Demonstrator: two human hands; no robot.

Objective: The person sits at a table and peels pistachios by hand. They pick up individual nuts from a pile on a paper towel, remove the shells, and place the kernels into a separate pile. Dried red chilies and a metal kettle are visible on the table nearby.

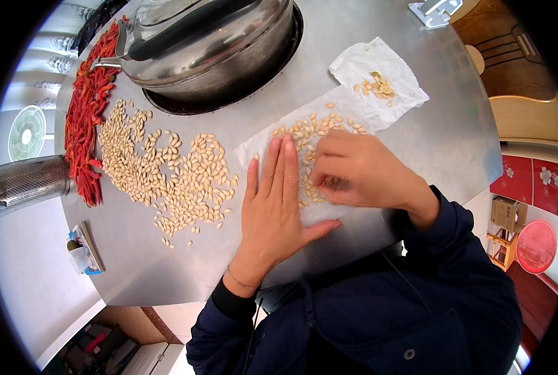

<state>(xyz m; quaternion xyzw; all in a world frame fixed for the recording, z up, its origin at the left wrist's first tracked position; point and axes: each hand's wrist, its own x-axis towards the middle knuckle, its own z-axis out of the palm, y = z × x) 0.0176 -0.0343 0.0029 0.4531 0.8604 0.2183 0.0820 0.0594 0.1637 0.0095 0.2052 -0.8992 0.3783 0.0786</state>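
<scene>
My left hand [272,206] lies flat with its fingers stretched out and thumb spread, pressing on the lower left part of a white tissue sheet [263,139]. Beside it, my right hand [366,172] is curled over the pumpkin seeds [302,129] on the sheet. Its fingers are bent in toward the thumb, and what they hold, if anything, is hidden. A second crumpled white tissue [379,59] overlaps the sheet's upper right end and carries a small heap of seeds and bits [379,87].
Many loose pumpkin seeds [166,175] spread over the metal table [441,125] left of my hands. Red dried chillies [88,119] line its far left edge. A large metal kettle [210,50] sits in the round opening. A white metal bracket [436,11] stands at the far right.
</scene>
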